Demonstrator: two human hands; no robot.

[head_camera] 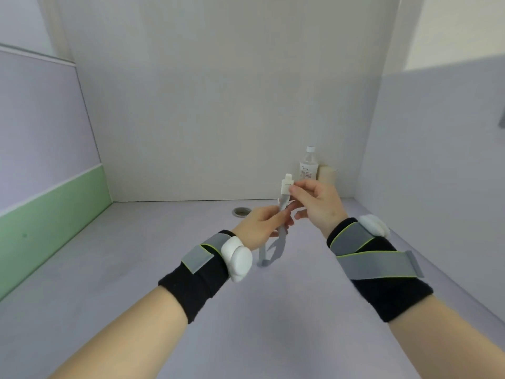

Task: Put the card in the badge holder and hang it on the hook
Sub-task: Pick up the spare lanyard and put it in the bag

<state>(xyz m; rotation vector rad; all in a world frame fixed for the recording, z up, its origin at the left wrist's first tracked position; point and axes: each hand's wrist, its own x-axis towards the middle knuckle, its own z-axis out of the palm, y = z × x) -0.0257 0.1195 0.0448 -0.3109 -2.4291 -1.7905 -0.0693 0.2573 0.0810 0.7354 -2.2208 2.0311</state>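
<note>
— Above the grey worktop [136, 269], between white partition walls: two bare hands, both wrists in black wraps with grey straps and white sensor pods.

— Right hand [317, 206]?

— Raised, thumb and forefinger pinched on the white clip [287, 184] at the top of the holder [281, 214].

— And the left hand [259, 225]?

— Lower down, fingers closed around the holder's clear sleeve, seen edge-on. Grip pressed on it, fingertips close to the right hand's lower fingers.

— Card inside?

— Cannot tell; sleeve too thin and blurred from this angle.

— Where exactly is the holder?

— Held upright in the air, clear of the worktop, about centre frame. Grey strap [263, 254] trailing below the left hand, its shadow on the surface.

— Anything else on the worktop?

— Clear bottle [308, 162] with white cap standing in the far right corner against the back wall, a beige cylinder [328, 175] just beside it. Round cable hole [241, 212] near the back edge, behind the left hand.

— On the walls?

— Green band [49, 217] along the foot of the left partition. Small grey fitting [501, 119] on the right partition, cut off at the frame's edge.
</note>
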